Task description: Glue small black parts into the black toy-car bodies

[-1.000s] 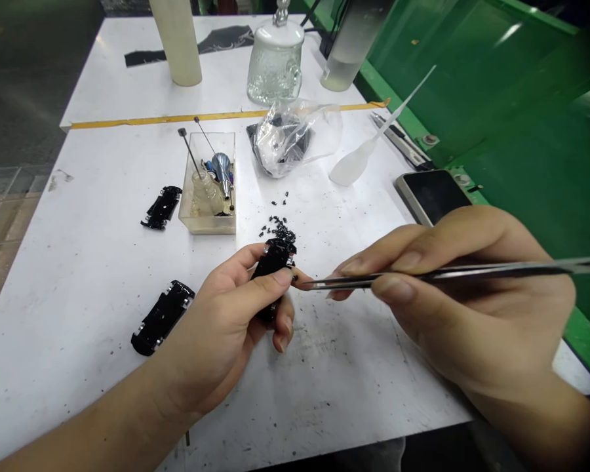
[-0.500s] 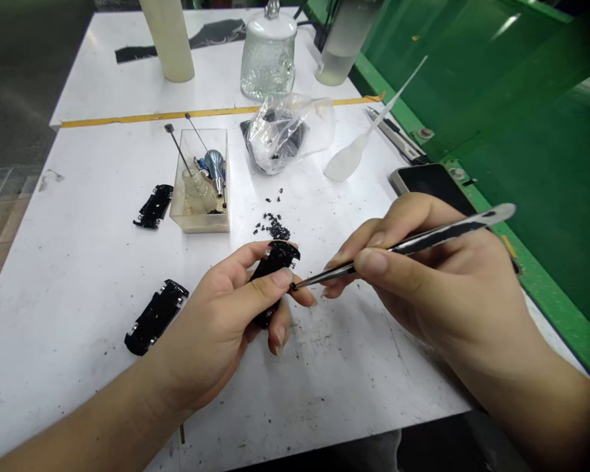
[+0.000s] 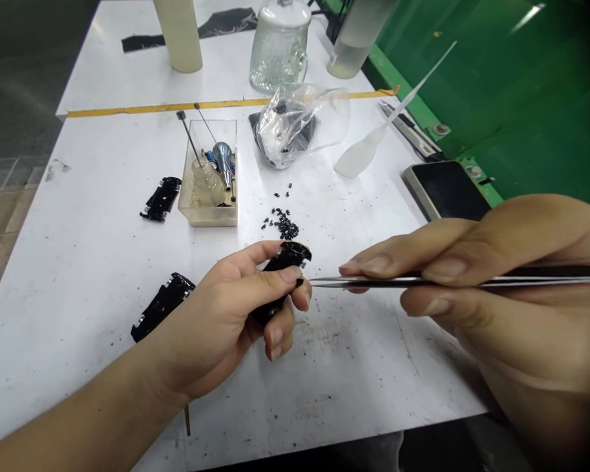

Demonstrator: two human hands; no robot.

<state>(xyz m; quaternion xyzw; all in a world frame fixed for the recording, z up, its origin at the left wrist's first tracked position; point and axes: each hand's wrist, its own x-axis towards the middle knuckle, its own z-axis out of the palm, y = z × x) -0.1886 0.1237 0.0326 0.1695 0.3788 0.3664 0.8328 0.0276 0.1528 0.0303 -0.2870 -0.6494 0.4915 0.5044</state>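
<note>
A glossy black plastic part (image 3: 274, 263) with small metal clips is gripped in my left hand (image 3: 236, 308), the thumb lying across it. At the thumb and index fingertip sits a tiny black piece (image 3: 299, 282). My right hand (image 3: 496, 275) pinches metal tweezers (image 3: 373, 282), whose tips point left and end just beside that tiny piece; I cannot tell whether they touch it. Beyond the left hand lies a pile of tiny black pieces (image 3: 288, 228). Two similar parts rest on the table: one black part (image 3: 161, 198) farther off, another black part (image 3: 162, 305) partly behind my left forearm.
A clear plastic box (image 3: 208, 216) holds a small bottle and tools. Behind it are a plastic bag (image 3: 299, 124), a glass jar (image 3: 279, 52) and a white dropper bottle (image 3: 358, 154). A phone (image 3: 447, 190) lies by the green wall (image 3: 545, 131). Yellow tape (image 3: 128, 110) crosses the table.
My right hand has moved right and turned the tweezers level; their tips have drawn slightly back from the tiny piece at the left fingertips. The view has shifted slightly.
</note>
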